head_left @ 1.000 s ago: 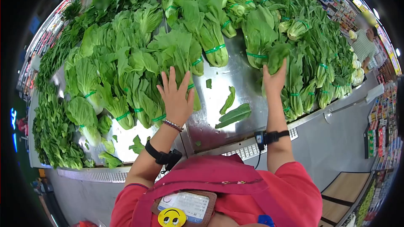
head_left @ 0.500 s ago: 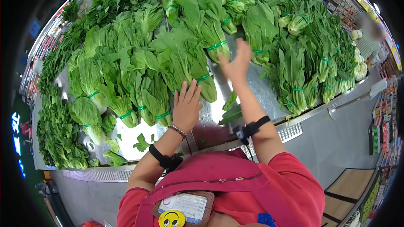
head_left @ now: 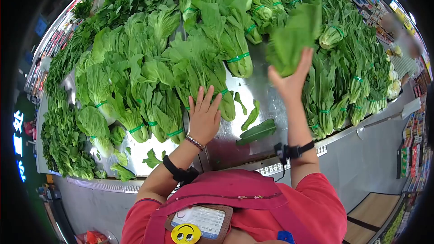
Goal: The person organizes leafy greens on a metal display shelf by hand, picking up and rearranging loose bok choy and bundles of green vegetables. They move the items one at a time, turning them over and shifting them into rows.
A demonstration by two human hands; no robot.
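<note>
My right hand is closed around the lower end of a bunch of leafy greens, which is raised and blurred by motion. Stretched flat, the fingers of my left hand rest at the base of another bunch of greens bound with green tape. Between my hands, a taped bunch lies on the metal display counter. A loose dark leaf and smaller leaf scraps are on the metal near my right forearm.
Rows of taped greens fill the left side, with more bunches on the right. A perforated metal strip runs along the front edge. Another person stands at the far right, near stocked shelves.
My right hand has moved right and closed on a bunch of greens, lifting it off the counter. My left hand stays on its bunch.
</note>
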